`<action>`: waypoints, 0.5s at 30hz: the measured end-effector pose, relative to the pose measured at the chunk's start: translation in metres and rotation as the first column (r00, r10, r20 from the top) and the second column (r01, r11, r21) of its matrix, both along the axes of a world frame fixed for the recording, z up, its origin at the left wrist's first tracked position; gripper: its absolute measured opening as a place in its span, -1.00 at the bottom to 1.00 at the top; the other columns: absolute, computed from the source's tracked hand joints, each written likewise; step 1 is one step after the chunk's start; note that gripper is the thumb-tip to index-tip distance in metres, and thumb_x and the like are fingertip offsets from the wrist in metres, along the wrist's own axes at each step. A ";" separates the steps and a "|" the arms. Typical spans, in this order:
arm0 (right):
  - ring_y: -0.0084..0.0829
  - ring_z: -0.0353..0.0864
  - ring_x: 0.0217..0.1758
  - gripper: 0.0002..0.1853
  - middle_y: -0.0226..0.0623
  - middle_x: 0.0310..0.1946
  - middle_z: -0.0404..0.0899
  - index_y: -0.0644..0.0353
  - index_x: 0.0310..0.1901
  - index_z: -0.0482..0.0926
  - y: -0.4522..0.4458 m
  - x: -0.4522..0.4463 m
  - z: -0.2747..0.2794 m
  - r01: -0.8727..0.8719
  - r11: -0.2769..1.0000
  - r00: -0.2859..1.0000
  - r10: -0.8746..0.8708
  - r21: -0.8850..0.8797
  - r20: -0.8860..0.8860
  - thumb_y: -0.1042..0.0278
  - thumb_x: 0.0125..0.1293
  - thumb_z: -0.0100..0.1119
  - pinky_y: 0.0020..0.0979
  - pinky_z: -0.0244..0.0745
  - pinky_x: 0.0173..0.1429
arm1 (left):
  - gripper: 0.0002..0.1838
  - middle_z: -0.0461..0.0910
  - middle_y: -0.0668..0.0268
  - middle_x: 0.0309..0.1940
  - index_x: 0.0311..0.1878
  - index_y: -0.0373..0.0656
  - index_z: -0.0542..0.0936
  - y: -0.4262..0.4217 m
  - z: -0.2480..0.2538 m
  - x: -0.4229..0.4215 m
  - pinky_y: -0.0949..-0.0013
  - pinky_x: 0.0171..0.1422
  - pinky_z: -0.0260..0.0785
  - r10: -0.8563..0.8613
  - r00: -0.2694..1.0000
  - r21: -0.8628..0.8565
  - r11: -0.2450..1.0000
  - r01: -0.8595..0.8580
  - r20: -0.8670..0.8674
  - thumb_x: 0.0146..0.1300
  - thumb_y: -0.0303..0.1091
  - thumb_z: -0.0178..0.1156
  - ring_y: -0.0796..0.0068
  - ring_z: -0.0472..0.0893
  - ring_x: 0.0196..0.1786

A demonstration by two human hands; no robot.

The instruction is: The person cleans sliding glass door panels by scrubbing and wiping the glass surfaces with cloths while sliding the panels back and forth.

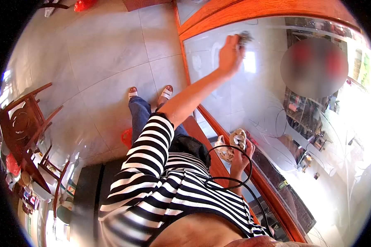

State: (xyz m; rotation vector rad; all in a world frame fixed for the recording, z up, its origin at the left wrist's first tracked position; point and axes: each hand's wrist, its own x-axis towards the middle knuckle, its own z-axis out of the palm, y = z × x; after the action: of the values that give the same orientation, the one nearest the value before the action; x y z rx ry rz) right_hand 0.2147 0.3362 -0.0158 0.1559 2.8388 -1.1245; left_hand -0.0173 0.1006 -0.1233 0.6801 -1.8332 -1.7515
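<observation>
My left hand is stretched far out and closed around a small dark grey wad, blurred by motion, against a large glass pane. What the wad is made of cannot be made out. Lower down, near the pane's wooden frame, my right hand grips a crumpled off-white and brown cloth. Another crumpled pale piece shows just left of it; whether it is part of the same cloth is unclear. A black cable loops in front of the right forearm.
Reflections of a room and a person fill the pane's right side. An orange wooden beam borders its top. At the left stands a carved wooden chair on the tiled floor. A red bag lies near my legs.
</observation>
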 end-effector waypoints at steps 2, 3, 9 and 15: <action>-0.42 0.39 0.00 -0.61 -0.32 -0.11 0.35 0.28 -0.01 0.48 -0.010 -0.004 0.012 -0.037 0.999 0.999 0.037 0.023 0.002 0.62 0.06 0.17 -0.39 0.30 0.14 | -0.67 0.45 0.14 -0.23 -0.04 -0.05 0.41 -0.001 0.058 0.003 0.10 -0.22 0.42 -0.040 0.979 -0.128 0.992 0.014 -0.198 0.10 -0.36 0.20 0.01 0.53 -0.24; -0.41 0.39 0.00 -0.61 -0.32 -0.11 0.35 0.27 -0.01 0.48 -0.013 -0.007 0.011 -0.059 0.998 0.998 0.060 0.031 -0.003 0.61 0.06 0.17 -0.38 0.30 0.14 | -0.63 0.44 0.15 -0.23 -0.04 -0.03 0.41 -0.009 0.086 -0.001 0.11 -0.22 0.42 -0.079 0.958 -0.230 0.973 0.013 -0.277 0.05 -0.38 0.23 0.01 0.53 -0.22; -0.26 0.39 0.04 -0.56 -0.20 -0.07 0.35 0.23 0.02 0.45 -0.011 -0.009 0.008 -0.095 0.993 0.995 0.097 0.071 -0.025 0.71 0.03 0.05 -0.31 0.30 0.16 | -0.53 0.43 0.08 -0.17 0.01 -0.04 0.41 -0.026 0.097 -0.025 0.01 -0.19 0.42 -0.035 0.940 -0.315 0.946 -0.079 -0.340 -0.03 -0.40 0.27 -0.09 0.52 -0.19; -0.32 0.37 0.05 -0.56 -0.24 -0.07 0.38 0.25 0.01 0.46 -0.014 -0.007 0.011 -0.143 0.977 0.988 0.151 0.158 -0.040 0.63 0.01 0.09 -0.33 0.23 0.21 | -0.67 0.45 0.05 -0.10 0.02 -0.08 0.32 -0.018 -0.041 -0.017 -0.03 -0.16 0.43 0.011 0.976 -0.077 0.997 0.006 0.218 0.22 -0.23 0.06 -0.11 0.54 -0.18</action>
State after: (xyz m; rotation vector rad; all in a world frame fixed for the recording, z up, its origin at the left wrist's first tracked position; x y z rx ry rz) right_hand 0.2075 0.3225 -0.0053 -0.0738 2.9259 -0.8928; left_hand -0.0344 0.0822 -0.1641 0.8729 -2.0332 -1.6489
